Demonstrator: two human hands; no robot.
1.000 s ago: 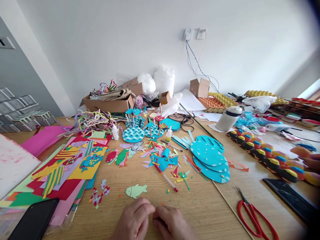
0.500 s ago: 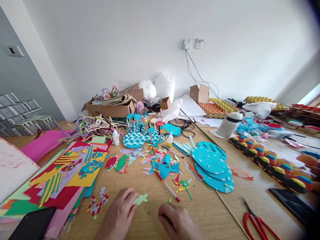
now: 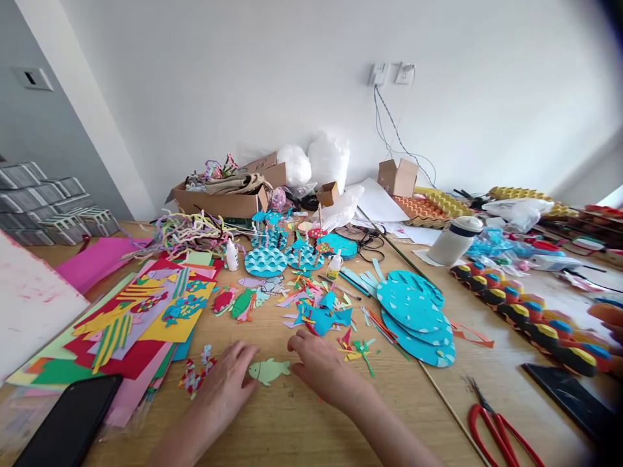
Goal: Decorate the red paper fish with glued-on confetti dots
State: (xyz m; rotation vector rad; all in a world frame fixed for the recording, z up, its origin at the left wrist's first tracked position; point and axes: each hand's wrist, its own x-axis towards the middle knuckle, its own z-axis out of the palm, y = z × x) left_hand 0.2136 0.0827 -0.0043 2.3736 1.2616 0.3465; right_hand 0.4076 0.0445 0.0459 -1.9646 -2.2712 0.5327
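Observation:
A light green paper fish (image 3: 269, 371), with an eye and a gill line on it, lies flat on the wooden table between both hands. My left hand (image 3: 228, 376) is at its head end, fingers curved and apart from the thumb. By the tail is my right hand (image 3: 318, 363), fingers bent and spread, with nothing visible in its grip. A bit of red shows just behind the right knuckles; the rest of the red pen there is hidden. Small patterned paper pieces (image 3: 197, 371) lie left of my left hand.
Coloured paper sheets (image 3: 146, 360) and a phone (image 3: 68, 421) lie on the left. Beyond the hands are paper scraps (image 3: 318, 314) and glue bottles (image 3: 333, 266). On the right are blue discs (image 3: 413, 308), a thin stick (image 3: 452, 415), red-handled scissors (image 3: 496, 425) and a painted egg-carton strip (image 3: 525, 318).
My right hand has moved forward and left to the fish's tail, now covering most of the red pen. My left hand has shifted forward, uncovering the fish's head. The view has shifted slightly.

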